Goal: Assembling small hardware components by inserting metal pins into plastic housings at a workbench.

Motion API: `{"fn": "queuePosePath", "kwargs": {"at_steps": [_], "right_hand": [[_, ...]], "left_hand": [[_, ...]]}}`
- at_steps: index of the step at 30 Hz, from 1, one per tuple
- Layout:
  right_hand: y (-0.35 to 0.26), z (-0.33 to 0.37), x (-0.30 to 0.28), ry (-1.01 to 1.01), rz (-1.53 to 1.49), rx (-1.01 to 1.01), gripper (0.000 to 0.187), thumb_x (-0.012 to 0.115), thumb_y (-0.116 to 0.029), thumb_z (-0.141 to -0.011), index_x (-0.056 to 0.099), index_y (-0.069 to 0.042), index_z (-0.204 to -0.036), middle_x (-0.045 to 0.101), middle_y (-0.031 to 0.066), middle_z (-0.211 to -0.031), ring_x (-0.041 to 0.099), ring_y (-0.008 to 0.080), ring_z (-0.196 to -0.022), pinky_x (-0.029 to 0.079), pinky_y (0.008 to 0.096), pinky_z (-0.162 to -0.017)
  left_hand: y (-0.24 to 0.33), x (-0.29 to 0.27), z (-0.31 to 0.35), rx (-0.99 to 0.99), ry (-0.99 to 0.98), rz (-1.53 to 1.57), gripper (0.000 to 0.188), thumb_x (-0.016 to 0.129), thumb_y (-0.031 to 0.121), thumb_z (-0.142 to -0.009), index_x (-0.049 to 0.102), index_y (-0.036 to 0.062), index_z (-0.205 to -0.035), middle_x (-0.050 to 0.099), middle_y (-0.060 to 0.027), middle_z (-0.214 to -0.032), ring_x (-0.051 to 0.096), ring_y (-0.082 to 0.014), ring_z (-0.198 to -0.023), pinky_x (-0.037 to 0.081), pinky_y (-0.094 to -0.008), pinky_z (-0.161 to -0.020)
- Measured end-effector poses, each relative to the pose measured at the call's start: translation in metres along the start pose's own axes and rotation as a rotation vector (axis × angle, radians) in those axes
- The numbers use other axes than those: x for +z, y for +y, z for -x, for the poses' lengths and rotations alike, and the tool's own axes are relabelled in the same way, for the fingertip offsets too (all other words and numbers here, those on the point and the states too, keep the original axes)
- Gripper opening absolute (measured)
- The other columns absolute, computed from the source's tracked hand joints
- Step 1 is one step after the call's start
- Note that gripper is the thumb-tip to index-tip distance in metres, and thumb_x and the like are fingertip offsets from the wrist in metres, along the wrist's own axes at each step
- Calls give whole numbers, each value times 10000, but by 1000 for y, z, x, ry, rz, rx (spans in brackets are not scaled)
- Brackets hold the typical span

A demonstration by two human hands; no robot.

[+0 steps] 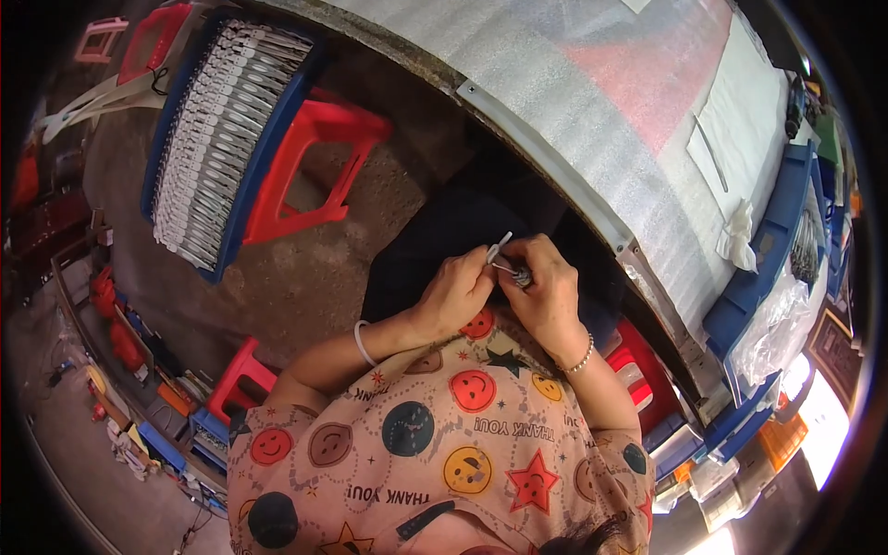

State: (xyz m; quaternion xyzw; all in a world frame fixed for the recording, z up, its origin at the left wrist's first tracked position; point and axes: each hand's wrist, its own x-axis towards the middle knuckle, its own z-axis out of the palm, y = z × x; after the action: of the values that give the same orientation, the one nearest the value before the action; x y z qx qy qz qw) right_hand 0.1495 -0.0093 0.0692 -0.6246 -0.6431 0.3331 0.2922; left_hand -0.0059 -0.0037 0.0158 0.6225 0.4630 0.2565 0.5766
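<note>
My two hands meet above my dark-clad lap, close to the table's edge. My left hand (460, 291) is closed, its fingertips pinching a small white plastic piece (504, 240) that sticks up between the hands. Curled beside it, my right hand (548, 289) grips a small dark-and-metal part (523, 277); its kind is too small to tell. A thin light piece runs between the two hands. On my left, a blue tray (268, 153) is packed with rows of slim white-and-grey plastic pieces (227, 134), and it rests on a red stool (310, 166).
The table (592, 176) ahead and right has a foam-sheet cover and a metal edge. On it lie white paper (731, 120), a thin rod (711, 153), a blue bin (768, 250) and clear plastic bags (772, 324). Another red stool (242, 379) stands at lower left, by crowded shelving.
</note>
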Motion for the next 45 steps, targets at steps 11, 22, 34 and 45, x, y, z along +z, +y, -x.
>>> {"fn": "queuePosePath", "kwargs": {"at_steps": [11,22,34,45], "right_hand": [[1,-1,1,-73,16,-25,254,733,-10,-682,574,-40,-878,581,124,-835,622,324,-697,510,389,-575],[-13,19,-37,-75,-334,41,153,674,63,-730,600,-12,-840,613,91,-791,617,179,-671,507,270,-599],[-15,16,-26,-101,-467,-72,240,701,39,-704,577,-14,-903,569,100,-814,614,216,-723,515,301,-637],[-21,30,-16,79,-503,-15,212,701,71,-729,598,-13,-894,586,64,-806,588,139,-688,480,241,-603]], "left_hand": [[5,-3,2,12,-9,-125,86,510,8,-839,501,-29,-916,602,-237,-729,610,-443,-733,480,-472,-581],[45,-27,5,-582,-331,1000,187,467,203,-1022,546,60,-930,365,75,-583,334,-11,-462,264,-196,-408],[54,-25,14,-444,-204,838,191,485,236,-1017,519,84,-907,395,68,-616,298,0,-448,228,-166,-397],[60,-15,22,-676,-173,1145,197,465,283,-1022,553,115,-968,375,71,-607,258,-8,-429,215,-168,-383]]}}
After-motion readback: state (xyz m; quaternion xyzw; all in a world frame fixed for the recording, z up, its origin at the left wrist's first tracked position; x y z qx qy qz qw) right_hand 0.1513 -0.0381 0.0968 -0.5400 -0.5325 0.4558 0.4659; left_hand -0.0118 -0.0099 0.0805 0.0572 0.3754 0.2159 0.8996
